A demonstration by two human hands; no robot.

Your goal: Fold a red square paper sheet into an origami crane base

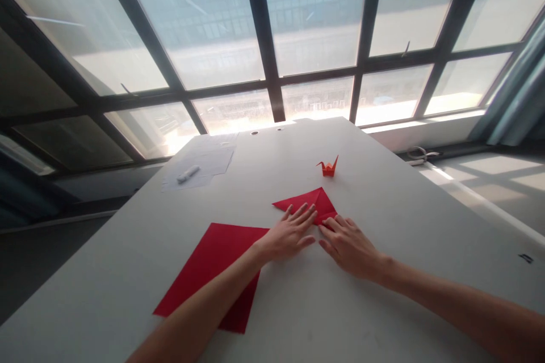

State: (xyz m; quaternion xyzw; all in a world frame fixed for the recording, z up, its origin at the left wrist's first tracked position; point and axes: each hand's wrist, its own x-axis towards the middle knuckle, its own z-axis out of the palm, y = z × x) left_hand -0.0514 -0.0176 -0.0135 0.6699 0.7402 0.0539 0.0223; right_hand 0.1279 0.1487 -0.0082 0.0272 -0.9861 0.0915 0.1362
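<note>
A folded piece of red paper (322, 204) lies on the white table in front of me, with crease lines across its face. My left hand (293, 231) rests flat on its near left part, fingers spread and thumb apart. At the near right edge, my right hand (351, 244) presses down with bent fingertips, its thumb held away from the fingers. The fingers cover parts of the near edge. A larger red sheet (208, 264) lies flat to the left, partly under my left forearm. Beyond the folded paper stands a small orange-red origami crane (328, 169).
White paper sheets (217, 160) lie at the table's far left, with a whitish, roll-like object (188, 174) on them. The white table (383, 204) narrows toward large dark-framed windows (315, 11). A pale cable (419, 154) is beyond its right edge.
</note>
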